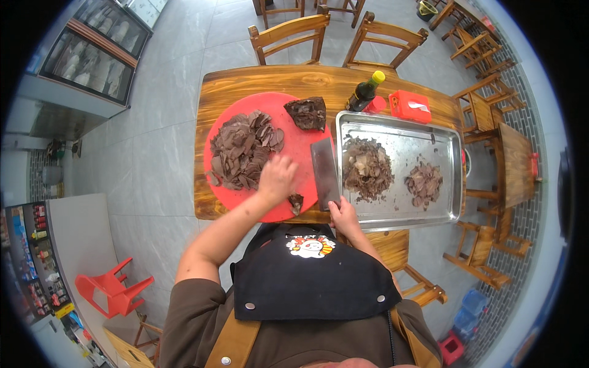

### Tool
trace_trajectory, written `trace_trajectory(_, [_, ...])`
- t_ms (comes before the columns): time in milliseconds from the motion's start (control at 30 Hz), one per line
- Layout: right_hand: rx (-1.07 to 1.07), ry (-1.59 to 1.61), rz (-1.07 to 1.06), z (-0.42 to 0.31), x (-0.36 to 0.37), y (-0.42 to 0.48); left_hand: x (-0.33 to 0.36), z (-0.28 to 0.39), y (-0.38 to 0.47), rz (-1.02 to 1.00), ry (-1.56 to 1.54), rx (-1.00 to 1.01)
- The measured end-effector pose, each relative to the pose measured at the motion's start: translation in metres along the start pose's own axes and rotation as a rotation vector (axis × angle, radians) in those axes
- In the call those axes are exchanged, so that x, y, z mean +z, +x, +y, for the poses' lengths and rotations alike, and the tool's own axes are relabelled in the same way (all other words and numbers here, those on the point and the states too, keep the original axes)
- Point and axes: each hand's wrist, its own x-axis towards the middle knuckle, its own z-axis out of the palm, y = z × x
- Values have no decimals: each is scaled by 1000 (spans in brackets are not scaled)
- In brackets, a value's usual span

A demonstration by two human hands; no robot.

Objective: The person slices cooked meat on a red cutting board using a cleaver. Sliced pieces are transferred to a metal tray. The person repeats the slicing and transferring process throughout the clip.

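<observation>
My right hand (344, 216) grips the handle of a cleaver (325, 172), whose broad blade lies between the board and the tray. My left hand (278, 179) is over the round red cutting board (301, 158), at the right edge of a large pile of sliced dark meat (239, 149); its fingers are blurred, and whether they hold anything is unclear. A big dark chunk of meat (307, 113) sits at the board's upper right. A small chunk (296, 203) lies near its lower edge, just right of my left wrist.
A metal tray (400, 214) to the right holds a heap of dark scraps (367, 170) and a smaller heap of slices (424, 184). Behind it stand a dark bottle with a yellow cap (365, 92), a red lid (376, 105) and a red tissue box (410, 106). Wooden chairs (292, 34) surround the wooden table (271, 76).
</observation>
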Motion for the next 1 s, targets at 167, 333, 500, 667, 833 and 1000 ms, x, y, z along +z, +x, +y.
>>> trace_trajectory(167, [-26, 3, 13, -11, 1, -7, 16, 41, -48, -8, -243, -197])
trace_trajectory(333, [-36, -42, 28, -14, 4, -13, 47, 30, -56, 149, -380, -173])
trace_trajectory(500, [-31, -69, 6, -16, 8, -15, 53, 13, -52, 214, -890, -260])
trace_trajectory(667, [-62, -163, 8, -16, 10, -10, 50, 7, -34, 242, -698, -189])
trace_trajectory(833, [-222, -352, 59, -19, 10, -3, 57, 9, -23, 325, -559, -120])
trace_trajectory(1000, [-238, -509, 51, -28, 10, -2, 67, 8, -22, 380, -515, -116])
